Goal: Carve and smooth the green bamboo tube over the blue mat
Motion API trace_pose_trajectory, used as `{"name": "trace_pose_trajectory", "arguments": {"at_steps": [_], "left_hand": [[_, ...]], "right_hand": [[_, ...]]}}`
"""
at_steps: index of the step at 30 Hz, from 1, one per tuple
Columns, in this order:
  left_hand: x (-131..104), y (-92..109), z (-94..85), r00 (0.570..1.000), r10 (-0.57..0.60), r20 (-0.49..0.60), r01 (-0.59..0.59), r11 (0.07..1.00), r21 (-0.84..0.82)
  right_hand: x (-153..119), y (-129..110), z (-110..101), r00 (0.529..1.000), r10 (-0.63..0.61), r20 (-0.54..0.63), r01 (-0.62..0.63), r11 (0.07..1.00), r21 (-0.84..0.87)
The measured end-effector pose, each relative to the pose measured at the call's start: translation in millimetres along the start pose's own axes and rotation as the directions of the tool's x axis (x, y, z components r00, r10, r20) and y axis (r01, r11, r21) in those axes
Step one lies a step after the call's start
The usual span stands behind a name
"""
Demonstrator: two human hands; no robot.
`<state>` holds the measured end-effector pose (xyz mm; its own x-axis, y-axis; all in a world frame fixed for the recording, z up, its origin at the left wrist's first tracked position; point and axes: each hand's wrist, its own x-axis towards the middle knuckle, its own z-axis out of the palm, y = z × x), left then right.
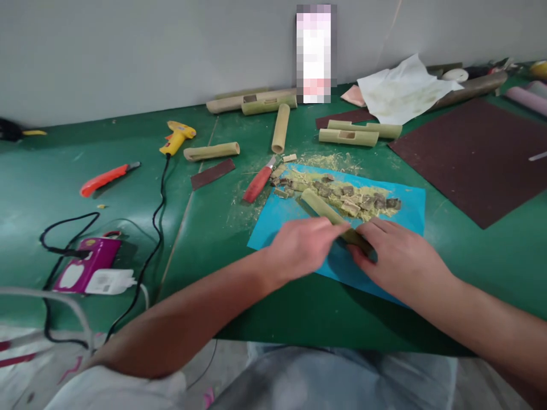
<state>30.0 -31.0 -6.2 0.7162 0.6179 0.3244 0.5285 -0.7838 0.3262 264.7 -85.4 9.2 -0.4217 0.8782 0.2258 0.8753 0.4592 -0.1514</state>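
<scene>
A pale green bamboo tube (pixel 323 208) lies at a slant over the blue sheet (pixel 408 196). My right hand (pixel 395 253) is wrapped round its near end, thumb below and fingers on top. Closed, with fingertips pressed together, my left hand (pixel 301 245) is at the tube's middle, close to the right fingers. Whatever it pinches, if anything, is hidden. Beyond the tube, a heap of bamboo chips and shavings (pixel 350 199) covers the far part of the sheet. A red-handled knife (pixel 258 183) rests left of the sheet.
Several cut bamboo tubes (pixel 348 137) lie towards the wall. Dark brown sandpaper (pixel 476 159) is at right, a white cloth (pixel 404 94) behind it. At left are a yellow glue gun (pixel 177 136), an orange cutter (pixel 106 179) and a purple power strip (pixel 92 262) with cables.
</scene>
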Motion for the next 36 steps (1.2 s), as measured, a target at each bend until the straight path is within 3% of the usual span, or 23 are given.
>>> {"name": "trace_pose_trajectory", "arguments": {"at_steps": [3,5,10,16,22,27,33,36], "left_hand": [[0.9,-18.6,-5.5,0.98,-0.149,-0.132,0.157,0.986,0.049],[2.0,-23.8,-6.7,0.967,-0.193,-0.165,0.199,0.98,0.025],[0.9,-1.9,1.2,1.0,-0.01,0.003,0.01,0.999,-0.051],[0.9,-25.3,-2.6,0.966,-0.179,-0.185,0.192,0.98,0.06],[2.2,-3.4,3.3,1.0,-0.001,-0.021,0.001,0.999,-0.033],[0.6,-20.6,-3.2,0.967,-0.17,-0.188,0.175,0.985,0.01],[-1.1,-4.6,-0.9,1.0,-0.002,0.011,0.003,0.998,-0.063],[0.0,-14.5,-4.0,0.988,-0.107,-0.114,0.107,0.994,-0.003]], "right_hand": [[-0.4,-0.4,0.0,1.0,0.021,0.015,-0.022,1.0,0.009],[-0.4,-0.6,0.1,0.999,0.032,0.032,-0.033,0.999,0.013],[-0.5,-0.6,-0.2,1.0,0.021,0.024,-0.021,1.0,0.011],[2.0,-3.8,-2.2,1.0,0.003,-0.023,-0.003,1.0,-0.004],[3.3,-5.3,-2.7,1.0,0.015,0.024,-0.016,1.0,0.016],[1.8,-5.9,-2.9,0.999,0.032,0.021,-0.032,0.999,0.017],[1.4,-5.2,-2.3,1.0,0.003,0.015,-0.003,1.0,-0.001],[1.2,-5.3,-2.3,1.0,0.004,0.015,-0.004,1.0,-0.019]]}}
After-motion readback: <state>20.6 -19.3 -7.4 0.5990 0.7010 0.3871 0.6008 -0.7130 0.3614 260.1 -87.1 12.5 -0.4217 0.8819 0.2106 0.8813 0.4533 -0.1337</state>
